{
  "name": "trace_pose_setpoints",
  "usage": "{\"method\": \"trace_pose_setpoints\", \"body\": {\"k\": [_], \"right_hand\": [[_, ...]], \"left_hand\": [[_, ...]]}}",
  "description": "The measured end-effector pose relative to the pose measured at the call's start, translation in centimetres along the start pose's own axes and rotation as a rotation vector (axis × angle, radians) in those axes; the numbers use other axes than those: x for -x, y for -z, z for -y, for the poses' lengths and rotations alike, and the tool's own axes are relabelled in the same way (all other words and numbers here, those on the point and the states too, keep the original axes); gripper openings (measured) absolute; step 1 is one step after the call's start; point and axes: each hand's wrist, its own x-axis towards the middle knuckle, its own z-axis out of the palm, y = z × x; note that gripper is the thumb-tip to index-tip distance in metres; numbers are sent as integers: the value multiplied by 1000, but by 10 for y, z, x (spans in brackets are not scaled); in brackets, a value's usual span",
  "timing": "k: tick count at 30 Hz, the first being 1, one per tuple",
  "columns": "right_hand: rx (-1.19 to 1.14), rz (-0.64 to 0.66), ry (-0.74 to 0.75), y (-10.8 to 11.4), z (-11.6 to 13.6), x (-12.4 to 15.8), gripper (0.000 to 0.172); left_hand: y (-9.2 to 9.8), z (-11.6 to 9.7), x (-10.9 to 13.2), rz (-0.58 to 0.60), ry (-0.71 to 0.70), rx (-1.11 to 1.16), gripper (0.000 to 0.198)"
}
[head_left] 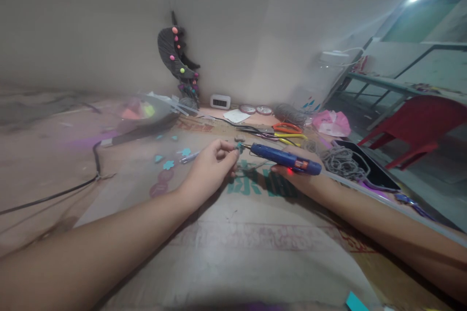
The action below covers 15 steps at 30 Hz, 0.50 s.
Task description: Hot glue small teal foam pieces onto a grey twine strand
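My right hand (pixel 292 175) is wrapped round a blue hot glue gun (pixel 279 155), whose red light glows. Its metal nozzle points left and meets a small teal piece (pixel 239 146), perhaps a flower cut-out. Thumb and forefinger of my left hand (pixel 215 163) pinch that piece. Grey yarn (pixel 251 170) trails below the nozzle between the hands. Several teal flower cut-outs (pixel 168 165) lie left of my left hand, near a clear stick (pixel 189 157). A long translucent glue stick (pixel 350 182) extends behind the glue gun over my right forearm.
A printed cardboard sheet (pixel 233 243) covers the table. Scissors with orange handles (pixel 287 128), yellow-handled pliers (pixel 291 136), a yarn ball (pixel 290 114) and a pink bag (pixel 331 123) lie at the back right. A decorated grey crescent (pixel 171 53) hangs on the wall. A black cable (pixel 54 197) crosses the left side.
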Motion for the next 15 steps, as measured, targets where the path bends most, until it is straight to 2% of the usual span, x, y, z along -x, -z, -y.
{"method": "trace_pose_setpoints", "body": {"k": [7, 15], "right_hand": [[-2, 5, -17, 1, 2, -1, 27], [-4, 12, -34, 1, 4, -2, 27]], "left_hand": [[-1, -1, 0, -8, 9, -4, 15], [0, 3, -1, 10, -8, 1, 16]]}}
